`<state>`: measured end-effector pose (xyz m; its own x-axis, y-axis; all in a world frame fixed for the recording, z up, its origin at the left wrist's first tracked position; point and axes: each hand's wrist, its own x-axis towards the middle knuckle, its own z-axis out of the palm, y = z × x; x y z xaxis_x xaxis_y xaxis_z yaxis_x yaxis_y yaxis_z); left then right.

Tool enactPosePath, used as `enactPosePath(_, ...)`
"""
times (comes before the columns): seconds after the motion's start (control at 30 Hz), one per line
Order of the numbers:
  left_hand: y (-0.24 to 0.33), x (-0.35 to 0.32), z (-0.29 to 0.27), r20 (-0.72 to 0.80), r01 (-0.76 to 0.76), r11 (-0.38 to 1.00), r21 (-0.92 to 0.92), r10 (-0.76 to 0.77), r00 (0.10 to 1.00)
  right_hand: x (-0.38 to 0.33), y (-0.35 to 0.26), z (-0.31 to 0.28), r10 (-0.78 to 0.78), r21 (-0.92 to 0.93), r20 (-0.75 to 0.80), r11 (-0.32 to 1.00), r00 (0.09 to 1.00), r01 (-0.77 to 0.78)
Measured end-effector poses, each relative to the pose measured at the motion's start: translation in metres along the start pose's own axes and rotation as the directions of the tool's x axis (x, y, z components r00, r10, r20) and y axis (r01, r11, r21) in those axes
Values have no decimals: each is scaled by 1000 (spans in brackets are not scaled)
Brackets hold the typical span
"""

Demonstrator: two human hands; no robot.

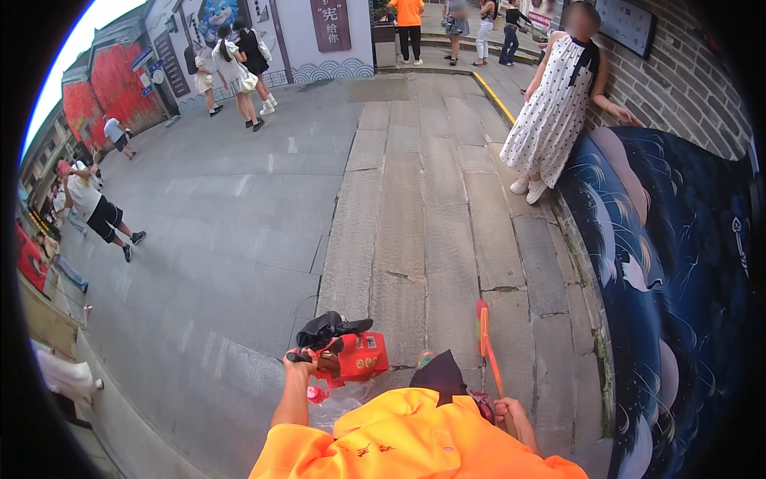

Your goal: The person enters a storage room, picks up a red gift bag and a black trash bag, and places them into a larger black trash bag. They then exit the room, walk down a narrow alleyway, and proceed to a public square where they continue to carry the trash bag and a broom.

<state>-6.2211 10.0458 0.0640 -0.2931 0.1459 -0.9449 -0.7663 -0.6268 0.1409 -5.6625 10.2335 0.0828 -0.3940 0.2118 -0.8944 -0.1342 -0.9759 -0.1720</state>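
Observation:
My left hand is closed round a black handle. Beside that hand are a red box with round gold marks and a crumpled black bag; how they join the handle is hidden. A small pink-red item and some clear plastic hang below. In my right hand is the orange shaft of a broom, its red and yellow-green head reaching forward over the paving. My orange top covers the lower middle.
At the right, a person in a dotted dress leans by a brick wall and a dark blue painted panel. Several people stand farther off, among them a person in a white top at left. Stone paving runs ahead.

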Motion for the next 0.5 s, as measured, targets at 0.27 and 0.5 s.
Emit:
enactPosePath(0.27, -26, 65, 198, 20, 44, 998, 40, -45, 999, 127, -171, 94, -55, -102, -7, 993, 998, 54)
enactPosePath(0.5, -51, 74, 359, -52, -89, 996, 5, 89, 995, 157, -334, 222, -48, -281, -63, 959, 997, 29)
